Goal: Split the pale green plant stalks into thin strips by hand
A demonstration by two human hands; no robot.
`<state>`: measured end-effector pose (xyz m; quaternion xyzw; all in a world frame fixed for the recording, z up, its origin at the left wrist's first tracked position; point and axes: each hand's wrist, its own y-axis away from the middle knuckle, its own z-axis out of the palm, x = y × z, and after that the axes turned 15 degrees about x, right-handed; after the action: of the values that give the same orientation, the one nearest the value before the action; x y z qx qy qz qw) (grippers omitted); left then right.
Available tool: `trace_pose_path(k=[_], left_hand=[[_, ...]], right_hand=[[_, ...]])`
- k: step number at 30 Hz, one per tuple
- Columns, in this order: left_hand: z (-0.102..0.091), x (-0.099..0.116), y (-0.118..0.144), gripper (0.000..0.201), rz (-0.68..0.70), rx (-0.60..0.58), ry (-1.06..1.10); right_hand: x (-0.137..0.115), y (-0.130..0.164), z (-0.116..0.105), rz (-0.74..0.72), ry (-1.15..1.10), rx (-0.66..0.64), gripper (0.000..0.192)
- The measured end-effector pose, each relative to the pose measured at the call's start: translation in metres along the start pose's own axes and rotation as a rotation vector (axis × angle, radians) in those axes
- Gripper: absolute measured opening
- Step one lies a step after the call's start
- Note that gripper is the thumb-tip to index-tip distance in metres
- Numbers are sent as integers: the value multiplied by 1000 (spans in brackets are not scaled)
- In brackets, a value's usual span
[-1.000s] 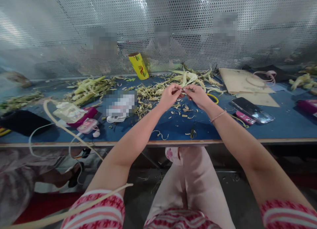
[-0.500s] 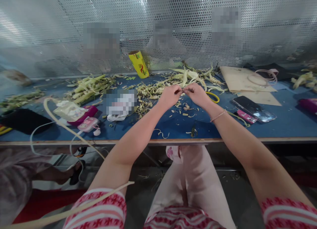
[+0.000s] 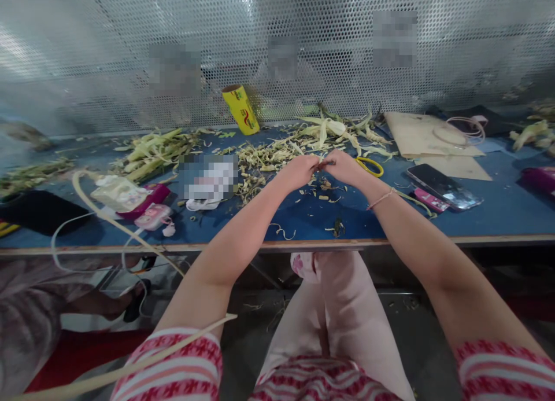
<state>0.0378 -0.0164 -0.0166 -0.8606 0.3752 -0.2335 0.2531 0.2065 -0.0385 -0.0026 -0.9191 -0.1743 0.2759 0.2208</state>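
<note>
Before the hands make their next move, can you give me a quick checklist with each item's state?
1. Left hand and right hand together at the fingertips: ok.
2. Piece between the fingers identifiable: cannot tell, too small and mostly hidden.
3. Table below the hands free of scraps: not ok, several lie there.
4. Phone apart from the right hand: ok.
5. Yellow roll apart from both hands: ok, it is by the mesh wall.

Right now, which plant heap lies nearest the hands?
The middle heap, just beyond the left hand and right hand, in front of the yellow tube; the other heaps lie farther off to either side.
</note>
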Motion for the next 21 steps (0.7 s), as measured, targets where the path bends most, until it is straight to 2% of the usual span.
trace_pose_path(k=[6,13,21], left_hand=[[3,-5,1,12,-88,4,69],[1,-5,2,7,-142,24,121],[-7,-4,2,7,-311,41,246]], right_hand=[[-8,4,-6,84,53,-90,32],[-8,7,-7,114,95,-18,29],[0,6,5,31,137,-103,22]])
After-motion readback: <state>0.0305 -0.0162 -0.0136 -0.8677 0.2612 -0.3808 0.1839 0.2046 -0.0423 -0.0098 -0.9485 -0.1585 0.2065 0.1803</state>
